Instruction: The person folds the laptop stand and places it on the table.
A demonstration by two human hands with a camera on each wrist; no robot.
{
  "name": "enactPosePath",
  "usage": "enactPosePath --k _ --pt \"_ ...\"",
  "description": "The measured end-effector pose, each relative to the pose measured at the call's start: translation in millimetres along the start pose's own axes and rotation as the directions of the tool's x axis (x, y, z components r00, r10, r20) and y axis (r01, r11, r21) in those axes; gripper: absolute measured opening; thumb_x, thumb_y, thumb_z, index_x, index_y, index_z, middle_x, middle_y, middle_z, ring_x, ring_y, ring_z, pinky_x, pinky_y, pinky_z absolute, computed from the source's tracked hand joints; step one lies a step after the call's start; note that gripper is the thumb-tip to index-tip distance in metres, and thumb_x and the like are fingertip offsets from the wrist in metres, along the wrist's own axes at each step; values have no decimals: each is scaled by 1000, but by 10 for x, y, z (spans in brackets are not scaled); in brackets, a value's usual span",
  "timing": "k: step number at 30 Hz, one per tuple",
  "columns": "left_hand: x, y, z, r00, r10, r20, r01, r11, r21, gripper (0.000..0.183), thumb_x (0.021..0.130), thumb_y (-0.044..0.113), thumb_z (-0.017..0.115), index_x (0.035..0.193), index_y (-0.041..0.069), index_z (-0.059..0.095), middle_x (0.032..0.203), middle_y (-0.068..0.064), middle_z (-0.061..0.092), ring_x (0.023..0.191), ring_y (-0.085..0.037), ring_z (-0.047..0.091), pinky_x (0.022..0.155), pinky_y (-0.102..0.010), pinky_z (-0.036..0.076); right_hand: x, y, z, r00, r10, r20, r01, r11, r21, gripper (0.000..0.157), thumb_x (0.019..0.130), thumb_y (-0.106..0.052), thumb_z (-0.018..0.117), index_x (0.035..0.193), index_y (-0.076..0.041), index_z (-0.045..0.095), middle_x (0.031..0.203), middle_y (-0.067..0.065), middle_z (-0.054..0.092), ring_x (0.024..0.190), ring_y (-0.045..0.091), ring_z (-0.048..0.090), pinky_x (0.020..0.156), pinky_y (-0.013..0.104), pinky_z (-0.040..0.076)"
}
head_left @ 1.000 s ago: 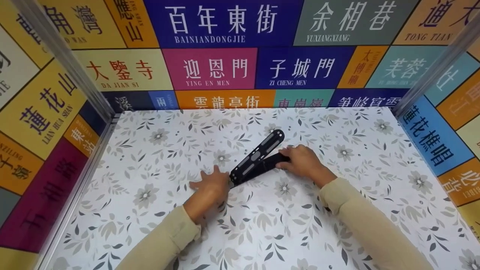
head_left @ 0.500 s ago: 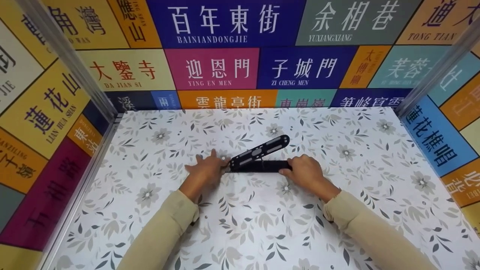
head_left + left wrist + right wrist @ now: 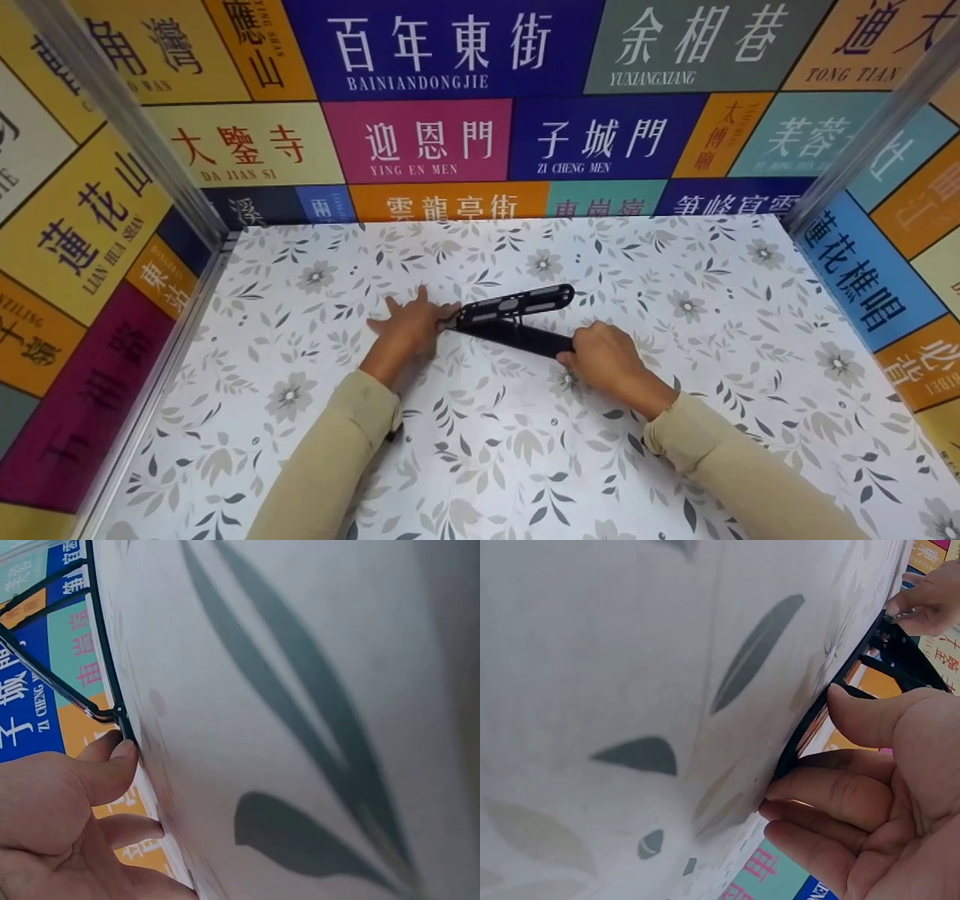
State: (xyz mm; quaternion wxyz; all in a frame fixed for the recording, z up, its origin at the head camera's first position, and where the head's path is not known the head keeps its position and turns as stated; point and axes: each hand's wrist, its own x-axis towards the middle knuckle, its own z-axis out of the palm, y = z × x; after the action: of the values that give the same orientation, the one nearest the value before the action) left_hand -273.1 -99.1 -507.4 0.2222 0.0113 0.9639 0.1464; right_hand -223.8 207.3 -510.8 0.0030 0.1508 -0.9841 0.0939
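Observation:
A black folding stand (image 3: 514, 302) with two hinged arms lies at the middle of the table, its hinge to the left. Its slotted upper arm is raised from the solid lower arm (image 3: 517, 337), and a thin strut shows between them. My left hand (image 3: 409, 326) pinches the hinge end with thumb and index finger, its other fingers spread. In the left wrist view the thumb (image 3: 124, 757) lies right by the hinge. At the other end, my right hand (image 3: 611, 367) grips the lower arm; in the right wrist view its thumb and fingers (image 3: 817, 791) close on the edge.
The table (image 3: 480, 465) has a white cover printed with grey leaves and flowers. Panels with large Chinese characters (image 3: 420, 139) stand along the back and both sides. Metal posts (image 3: 862, 127) rise at the back corners.
The stand has turned clockwise: its right end has come towards me with my right hand. My left hand has moved a little away from me and leftwards with the hinge end.

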Motion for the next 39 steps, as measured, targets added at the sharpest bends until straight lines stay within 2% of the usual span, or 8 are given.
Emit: enactPosePath --k 5,9,12,16,22,29,33,39 --pt "5 -22 20 999 29 -39 -30 999 -12 68 102 7 56 150 52 38 172 -12 7 150 -60 0 105 -89 7 58 6 -64 998 36 48 -35 999 -12 41 86 -42 81 70 -8 65 66 9 61 60 27 59 51 44 49" --pt "-62 42 63 987 90 -131 -87 996 29 60 100 13 60 152 39 46 169 -18 22 153 -52 16 108 -86 14 109 44 -123 995 56 79 -56 998 -5 41 84 -48 81 68 -12 70 67 6 65 60 24 60 49 40 45" --pt "-158 173 102 954 158 -255 -142 987 81 47 97 19 66 144 22 59 151 -22 51 139 -45 49 105 -76 39 173 96 -164 994 77 79 -79 997 20 37 83 -52 80 81 -15 80 82 5 76 69 24 66 51 39 47" --pt "-284 386 143 887 232 -400 -201 972 118 24 92 22 74 113 11 70 109 -18 74 95 -38 72 76 -55 60 313 188 -201 988 100 121 -117 983 139 38 81 -57 80 91 -20 83 92 0 79 78 20 68 57 36 50" --pt "-340 577 212 837 272 -475 -230 962 145 23 96 29 72 100 7 71 92 -18 75 84 -37 73 70 -49 61 523 318 -168 970 33 242 -110 943 313 38 79 -55 82 72 -18 79 65 -7 69 60 14 52 55 28 41" --pt "-280 595 270 789 301 -536 -282 952 119 16 98 23 70 93 8 72 86 -17 75 80 -37 73 68 -48 60 649 263 -150 923 165 347 -243 950 195 32 66 -46 95 65 -21 75 68 -6 66 64 16 54 53 29 43" --pt "-261 593 291 761 316 -567 -317 943 101 17 97 23 70 88 8 73 82 -16 75 78 -38 73 67 -49 59 674 210 -146 925 156 348 -216 966 141 30 66 -41 95 66 -19 74 72 -2 69 68 20 58 56 32 45" --pt "-253 614 299 742 323 -588 -336 937 92 17 96 21 72 84 9 74 78 -13 75 76 -39 72 68 -51 58 661 221 -111 930 135 341 -191 972 136 31 68 -41 95 67 -18 74 75 -1 71 71 21 61 61 31 49"
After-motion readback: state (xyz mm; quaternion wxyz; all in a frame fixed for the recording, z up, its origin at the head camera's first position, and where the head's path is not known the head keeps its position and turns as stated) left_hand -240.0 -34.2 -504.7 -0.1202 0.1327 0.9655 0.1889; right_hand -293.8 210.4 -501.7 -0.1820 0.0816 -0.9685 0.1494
